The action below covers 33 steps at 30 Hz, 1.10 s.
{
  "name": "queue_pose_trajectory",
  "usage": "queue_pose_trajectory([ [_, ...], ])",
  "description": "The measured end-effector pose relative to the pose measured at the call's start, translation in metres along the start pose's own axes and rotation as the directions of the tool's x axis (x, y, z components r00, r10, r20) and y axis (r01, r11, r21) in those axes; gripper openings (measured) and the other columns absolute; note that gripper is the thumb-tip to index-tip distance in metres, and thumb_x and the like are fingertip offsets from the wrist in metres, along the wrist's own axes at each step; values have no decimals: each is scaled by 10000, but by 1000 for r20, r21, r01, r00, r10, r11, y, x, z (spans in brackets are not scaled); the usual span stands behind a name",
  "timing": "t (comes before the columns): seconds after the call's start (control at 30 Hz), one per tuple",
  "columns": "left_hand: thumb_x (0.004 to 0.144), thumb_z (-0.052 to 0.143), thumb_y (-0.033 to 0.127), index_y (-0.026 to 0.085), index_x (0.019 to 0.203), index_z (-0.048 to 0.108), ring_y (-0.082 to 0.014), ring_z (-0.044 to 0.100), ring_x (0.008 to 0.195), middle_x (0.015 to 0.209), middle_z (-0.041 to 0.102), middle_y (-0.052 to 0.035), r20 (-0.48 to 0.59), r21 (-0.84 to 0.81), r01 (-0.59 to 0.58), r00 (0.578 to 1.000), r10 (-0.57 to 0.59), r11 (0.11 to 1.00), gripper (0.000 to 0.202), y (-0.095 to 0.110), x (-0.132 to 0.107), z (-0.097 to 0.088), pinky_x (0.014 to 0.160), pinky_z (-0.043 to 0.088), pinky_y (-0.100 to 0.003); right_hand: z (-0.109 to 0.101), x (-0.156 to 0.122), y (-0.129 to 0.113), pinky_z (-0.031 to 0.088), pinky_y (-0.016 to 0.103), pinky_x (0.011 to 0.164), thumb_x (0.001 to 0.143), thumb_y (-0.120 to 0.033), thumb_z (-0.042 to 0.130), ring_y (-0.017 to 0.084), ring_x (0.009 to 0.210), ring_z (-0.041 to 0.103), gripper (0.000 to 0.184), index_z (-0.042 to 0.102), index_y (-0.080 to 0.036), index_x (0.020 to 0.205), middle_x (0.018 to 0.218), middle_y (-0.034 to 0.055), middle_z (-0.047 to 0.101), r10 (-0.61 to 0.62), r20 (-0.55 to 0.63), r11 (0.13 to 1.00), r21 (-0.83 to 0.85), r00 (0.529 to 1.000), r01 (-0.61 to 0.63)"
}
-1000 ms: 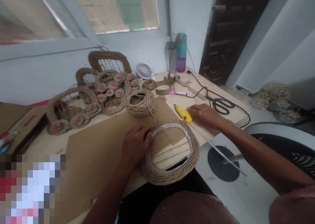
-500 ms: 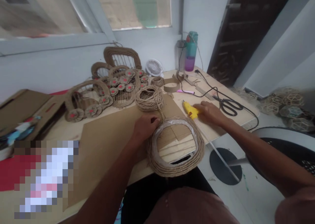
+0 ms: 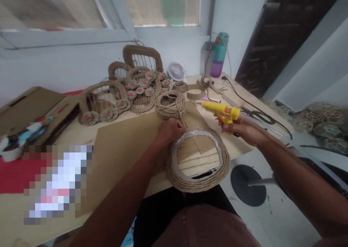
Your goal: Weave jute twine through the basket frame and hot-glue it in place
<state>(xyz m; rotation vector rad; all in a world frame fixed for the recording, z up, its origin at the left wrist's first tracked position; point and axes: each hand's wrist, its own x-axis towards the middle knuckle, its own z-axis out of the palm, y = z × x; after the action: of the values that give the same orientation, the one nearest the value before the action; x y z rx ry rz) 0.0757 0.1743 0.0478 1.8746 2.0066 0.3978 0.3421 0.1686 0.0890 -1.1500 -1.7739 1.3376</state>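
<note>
My right hand (image 3: 239,127) is wrapped round the handle of a yellow glue gun (image 3: 219,110), its nozzle pointing left and a small orange light glowing on its side. My left hand (image 3: 171,129) is closed at the upper left edge of a rounded frame (image 3: 199,185) wound with jute rope, pinching the rope there. This frame has a pale inner band and a hole in its middle; it overhangs the table's front edge. From the coil of jute rope (image 3: 170,105) behind my left hand, a strand runs down towards the frame.
Several rope-wound frames with paper flowers (image 3: 140,89) stand along the wall. A cardboard sheet (image 3: 119,156) lies under my left arm. Black scissors (image 3: 261,114), a cable (image 3: 244,96), a white fan (image 3: 176,71) and a bottle (image 3: 219,55) are on the table (image 3: 108,227).
My right hand has lifted the glue gun off the table and turned it level, nozzle to the left. My left hand stays at the frame's edge; the view has shifted slightly.
</note>
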Motion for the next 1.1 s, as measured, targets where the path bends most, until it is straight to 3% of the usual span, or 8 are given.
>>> queue_pose_trajectory([
  [0.1,710,577,315,199,608,680,-151,557,599,569,616,14,8,-62,-18,1000,18,998,186,-5,-1,-1,582,327,-262,18,-4,-3,526,348,733,772,-334,646,203,839,633,266,668,-194,998,987,70,701,43,157,999,-33,987,-38],
  [0.23,742,561,367,194,644,680,-147,562,612,581,635,17,-11,-162,-43,999,42,986,231,-15,-5,-3,569,344,-250,38,-6,-2,528,359,791,817,-328,633,216,935,636,281,654,-179,1054,1018,70,697,-10,280,998,-50,960,25],
  [0.43,752,552,383,189,689,665,-153,588,648,654,674,-5,-78,-306,-73,996,51,949,233,-28,-8,0,608,397,-259,51,-7,7,530,301,672,867,-363,593,185,806,640,281,673,-166,1051,968,67,697,-13,290,985,-161,957,62],
  [0.57,782,518,401,186,735,648,-149,602,648,689,691,-9,-114,-399,-75,993,32,914,256,-35,-11,4,624,432,-257,57,-8,12,536,368,852,907,-378,555,227,1005,648,297,668,-195,1112,1108,71,697,-1,305,982,-181,952,59],
  [0.7,802,500,416,185,772,636,-146,616,656,718,705,-13,-141,-468,-74,990,9,881,270,-40,-16,6,640,459,-254,63,-5,17,503,420,933,910,-406,548,242,1027,650,353,657,-178,1157,1091,75,709,74,309,969,-246,948,4],
  [0.9,804,514,409,192,785,637,-153,633,684,738,711,-16,-160,-506,-75,987,-8,859,251,-41,-18,10,679,479,-264,74,2,18,535,343,774,910,-387,527,203,848,659,341,670,-165,1126,953,61,716,26,267,967,-252,963,44],
  [1.1,806,500,417,189,778,624,-152,631,692,731,697,-14,-185,-506,-99,983,5,857,261,-42,-18,12,702,479,-265,80,5,12,518,317,727,898,-365,533,203,828,653,339,665,-156,1130,980,76,714,8,239,938,-339,971,76],
])
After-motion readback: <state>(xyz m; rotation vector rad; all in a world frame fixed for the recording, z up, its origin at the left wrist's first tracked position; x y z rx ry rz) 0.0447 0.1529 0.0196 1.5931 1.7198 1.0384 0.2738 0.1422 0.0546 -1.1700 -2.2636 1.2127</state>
